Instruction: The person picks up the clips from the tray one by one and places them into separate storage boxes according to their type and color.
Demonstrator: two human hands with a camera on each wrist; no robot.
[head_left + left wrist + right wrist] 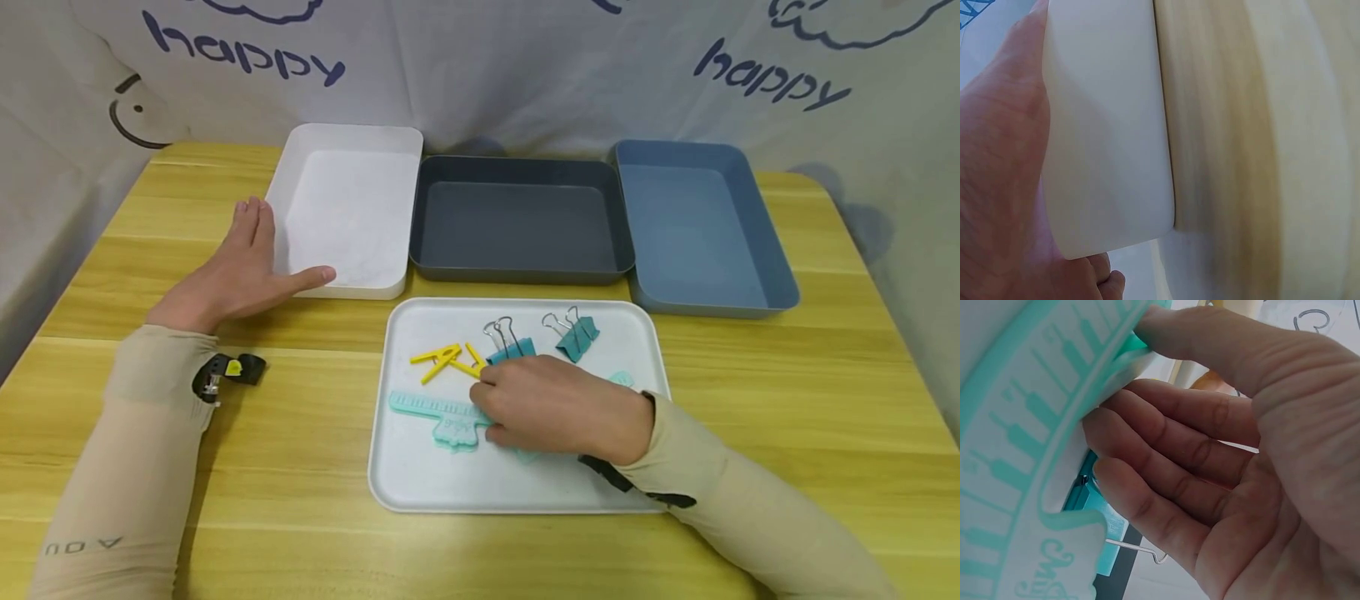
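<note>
My left hand (240,271) rests against the white bin (341,293) at its front left corner. Its fingers lie straight along the side and the thumb reaches over the front rim; in the left wrist view the palm is against the bin's wall (1107,131). Over the white tray (420,492), my right hand (558,408) pinches a mint-green clip with a piano-key pattern (1029,425) between thumb and curled fingers. A mint piano-key clip (431,406) shows left of that hand, partly covered by it. Beyond the knuckles lies a teal binder clip (517,350).
Yellow clothespins (438,361) and another teal binder clip (577,337) lie on the tray. Another mint piece (621,379) peeks out behind the right wrist. A dark grey bin (525,275) and a blue-grey bin (712,307) stand behind, beside the white one, near a printed cloth (510,83).
</note>
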